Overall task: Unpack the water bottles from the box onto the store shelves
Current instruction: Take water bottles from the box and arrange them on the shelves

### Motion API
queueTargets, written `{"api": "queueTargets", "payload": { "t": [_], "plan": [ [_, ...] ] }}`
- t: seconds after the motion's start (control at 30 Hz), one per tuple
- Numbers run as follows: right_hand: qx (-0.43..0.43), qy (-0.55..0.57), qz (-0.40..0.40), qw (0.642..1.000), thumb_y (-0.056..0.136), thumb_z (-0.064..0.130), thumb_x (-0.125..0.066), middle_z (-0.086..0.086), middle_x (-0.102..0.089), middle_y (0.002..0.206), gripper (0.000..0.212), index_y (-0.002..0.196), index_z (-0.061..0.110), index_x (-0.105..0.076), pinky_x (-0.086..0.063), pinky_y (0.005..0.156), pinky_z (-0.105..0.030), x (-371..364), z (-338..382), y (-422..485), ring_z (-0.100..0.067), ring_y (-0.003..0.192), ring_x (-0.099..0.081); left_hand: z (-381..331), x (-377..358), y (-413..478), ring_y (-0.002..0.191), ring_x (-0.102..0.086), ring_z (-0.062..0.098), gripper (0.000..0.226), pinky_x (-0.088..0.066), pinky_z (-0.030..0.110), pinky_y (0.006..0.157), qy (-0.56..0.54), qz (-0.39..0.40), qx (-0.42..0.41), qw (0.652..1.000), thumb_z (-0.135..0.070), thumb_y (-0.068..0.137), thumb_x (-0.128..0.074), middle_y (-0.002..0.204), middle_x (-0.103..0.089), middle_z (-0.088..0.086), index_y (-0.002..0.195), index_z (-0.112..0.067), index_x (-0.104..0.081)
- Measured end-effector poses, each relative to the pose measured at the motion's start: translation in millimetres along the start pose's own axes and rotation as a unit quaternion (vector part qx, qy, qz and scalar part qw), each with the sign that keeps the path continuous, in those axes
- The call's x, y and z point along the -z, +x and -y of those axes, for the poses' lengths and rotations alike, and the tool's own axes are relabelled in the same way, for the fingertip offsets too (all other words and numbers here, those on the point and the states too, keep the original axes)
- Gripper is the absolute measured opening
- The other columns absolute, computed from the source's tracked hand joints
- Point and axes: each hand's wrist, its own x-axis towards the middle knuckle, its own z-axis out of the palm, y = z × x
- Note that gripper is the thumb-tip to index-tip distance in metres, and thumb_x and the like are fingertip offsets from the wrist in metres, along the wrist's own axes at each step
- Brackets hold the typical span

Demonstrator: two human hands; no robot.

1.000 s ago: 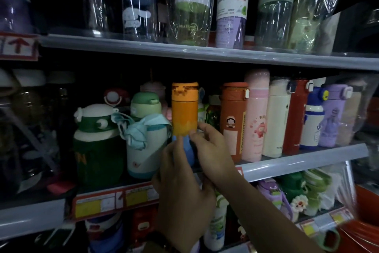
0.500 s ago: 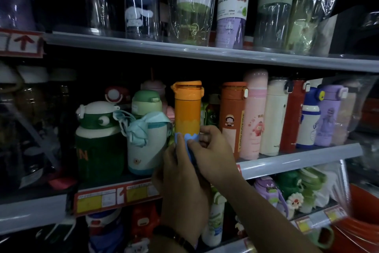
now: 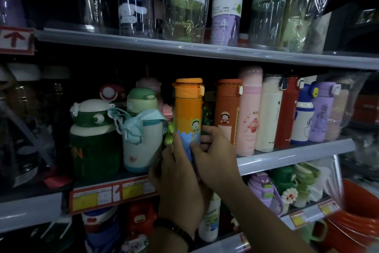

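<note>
The orange bottle [image 3: 187, 109] stands up straight in the front row of the middle shelf [image 3: 297, 154]. It is between a white bottle [image 3: 143, 150] with a face mask [image 3: 133, 127] hung on it and a brown bottle [image 3: 227, 113]. Both hands hold it low down, on its blue part. The left hand [image 3: 180, 187] has its grip curled round the left side. The right hand [image 3: 217, 158] has its grip curled round the right side, with its fingers tucked behind. The hands hide the bottom, so I cannot tell if it sits on the shelf yet.

The bottle looks hard and smooth, so it will not squash, but it could slip. It is tall and thin, so it could tip over and knock its neighbours. It is probably empty and light. Holding it low on the body with both hands seems the safest way.

A second ago the little cartoon picture did not show. Now the bottle has turned, so the picture faces out and the lid's clasp sits on the right. The right hand has moved from the front to the side.
</note>
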Motion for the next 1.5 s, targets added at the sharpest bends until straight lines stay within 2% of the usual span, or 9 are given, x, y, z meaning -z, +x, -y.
{"api": "queueTargets", "payload": {
  "t": [0.1, 0.4, 0.53, 0.77, 0.87, 1.03, 1.27, 1.37, 1.5],
  "plan": [
    [0.009, -0.016, -0.004, 1.0, 0.092, 0.018, -0.076, 0.005, -0.072, 0.11, 0.038, 0.128, 0.023, -0.064, -0.06, 0.089, -0.033, 2.2, -0.9, -0.1, -0.013, 0.098, -0.07, -0.7, -3.0, 0.3, 0.143, -0.039, 0.016, 0.102, -0.023, 0.054, 0.118, -0.021, -0.027, 0.002, 0.999, -0.068, 0.077, -0.043, 0.153, -0.043, -0.004, 0.164, -0.023, -0.013],
    [0.004, -0.003, -0.034, 0.999, 0.09, 0.034, -0.08, 0.016, -0.071, 0.113, 0.041, 0.121, 0.036, -0.053, -0.061, 0.091, -0.032, 6.2, -0.5, -11.1, -0.002, 0.102, -0.068, 3.7, -8.3, 0.0, 0.145, -0.029, 0.002, 0.071, -0.02, 0.049, 0.126, 0.02, 0.027, -0.059, 0.998, -0.047, 0.095, -0.062, 0.153, -0.033, -0.029, 0.158, -0.037, -0.03],
    [0.003, -0.03, -0.037, 0.999, 0.09, 0.029, -0.077, 0.013, -0.069, 0.12, 0.047, 0.131, 0.031, -0.056, -0.058, 0.098, -0.037, 9.5, -0.6, -15.3, -0.009, 0.11, -0.066, -3.8, -10.5, 7.8, 0.14, -0.042, 0.008, 0.101, -0.031, 0.054, 0.119, 0.042, 0.041, -0.04, 0.997, -0.08, 0.077, -0.024, 0.15, -0.042, -0.017, 0.164, -0.029, -0.015],
    [0.002, -0.017, -0.048, 0.999, 0.084, 0.046, -0.057, 0.006, -0.067, 0.123, 0.054, 0.135, 0.028, -0.059, -0.057, 0.099, -0.039, 7.9, -3.5, -16.7, -0.013, 0.113, -0.065, -2.0, -13.1, 6.7, 0.146, -0.034, 0.005, 0.109, -0.025, 0.056, 0.121, 0.059, 0.087, -0.066, 0.992, -0.083, 0.073, -0.03, 0.163, -0.026, -0.019, 0.163, -0.037, 0.011],
    [0.003, -0.026, -0.051, 0.998, 0.085, 0.037, -0.061, 0.005, -0.064, 0.126, 0.055, 0.139, 0.026, -0.057, -0.056, 0.102, -0.041, 7.5, -9.4, -16.5, -0.015, 0.116, -0.064, -13.1, -5.9, 1.6, 0.153, -0.027, 0.011, 0.089, -0.012, 0.052, 0.125, 0.026, 0.092, -0.061, 0.994, -0.073, 0.077, -0.027, 0.168, -0.02, -0.016, 0.149, -0.052, 0.021],
    [-0.007, -0.023, -0.045, 0.999, 0.085, 0.033, -0.063, 0.008, -0.063, 0.129, 0.056, 0.14, 0.027, -0.056, -0.056, 0.103, -0.041, 10.0, -11.8, -16.2, -0.014, 0.118, -0.063, -16.8, -3.5, 0.6, 0.152, -0.03, 0.01, 0.104, -0.017, 0.061, 0.121, 0.089, 0.089, -0.078, 0.989, -0.072, 0.084, -0.049, 0.171, -0.014, -0.014, 0.143, -0.045, 0.033],
    [-0.002, -0.025, -0.057, 0.998, 0.084, 0.02, -0.07, 0.006, -0.064, 0.12, 0.047, 0.13, 0.026, -0.058, -0.055, 0.099, -0.041, 15.4, -9.7, -21.7, -0.014, 0.111, -0.062, -11.0, -9.2, 0.2, 0.14, -0.045, 0.009, 0.101, -0.03, 0.055, 0.116, 0.056, 0.055, -0.044, 0.996, -0.07, 0.081, -0.049, 0.156, -0.042, -0.017, 0.164, -0.034, -0.004],
    [0.025, -0.018, -0.083, 0.996, 0.086, 0.012, -0.074, 0.006, -0.065, 0.108, 0.035, 0.117, 0.025, -0.063, -0.055, 0.088, -0.031, 19.2, -6.5, -22.8, -0.008, 0.097, -0.063, -9.8, -0.2, -1.1, 0.134, -0.05, 0.013, 0.08, -0.03, 0.044, 0.11, 0.001, 0.023, -0.028, 0.999, -0.054, 0.086, -0.065, 0.142, -0.055, -0.014, 0.157, -0.033, -0.034],
    [0.07, 0.049, -0.074, 0.994, 0.088, 0.004, -0.072, 0.007, -0.068, 0.096, 0.026, 0.103, 0.025, -0.066, -0.053, 0.076, -0.018, 18.1, 13.4, -25.1, -0.005, 0.088, -0.065, -16.9, 27.3, -4.2, 0.127, -0.048, 0.016, 0.061, -0.033, 0.045, 0.101, 0.023, -0.009, -0.038, 0.999, -0.04, 0.083, -0.072, 0.131, -0.051, -0.014, 0.138, -0.041, -0.045]
  ]
}}
